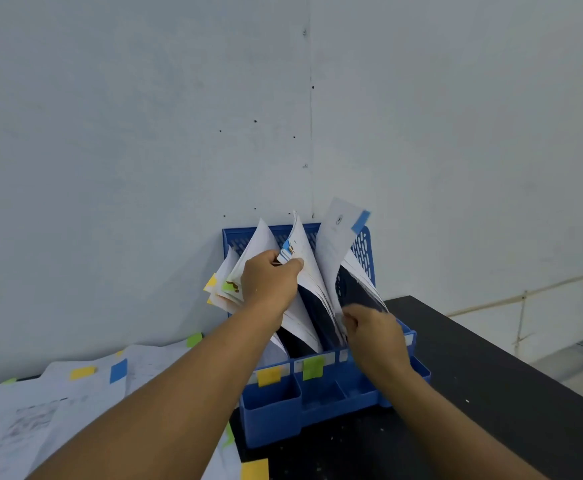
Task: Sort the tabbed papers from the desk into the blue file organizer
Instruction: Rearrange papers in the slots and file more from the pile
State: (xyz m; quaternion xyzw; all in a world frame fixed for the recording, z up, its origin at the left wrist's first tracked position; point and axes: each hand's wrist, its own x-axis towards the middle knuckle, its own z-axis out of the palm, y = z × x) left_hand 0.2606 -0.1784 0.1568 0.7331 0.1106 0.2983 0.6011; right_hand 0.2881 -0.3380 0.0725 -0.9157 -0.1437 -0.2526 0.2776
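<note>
I am in the middle of the filing step, at the blue plastic file organizer (331,407) that stands on the black desk (491,375) against the pale wall (144,116). My left hand (269,278) pinches the top corner of a bundle of white papers with a blue tab (295,252) in the middle slot and holds it toward the left. My right hand (373,332) is lower, at the near edge of the right slot, its fingers curled on the papers there; a white sheet with a blue tab at its top corner (338,237) stands up out of this slot, leaning right. Yellow and green sticky labels (269,376) mark the slot fronts. More loose white papers with yellow, blue and green tabs (85,382) lie on the desk, left of the organizer, so I judge the sorting is only partly done. The next move, I think, is to let the tall sheet slide fully down, release both hands without pulling papers out, and then reach left for another sheet and match its tab colour.
</note>
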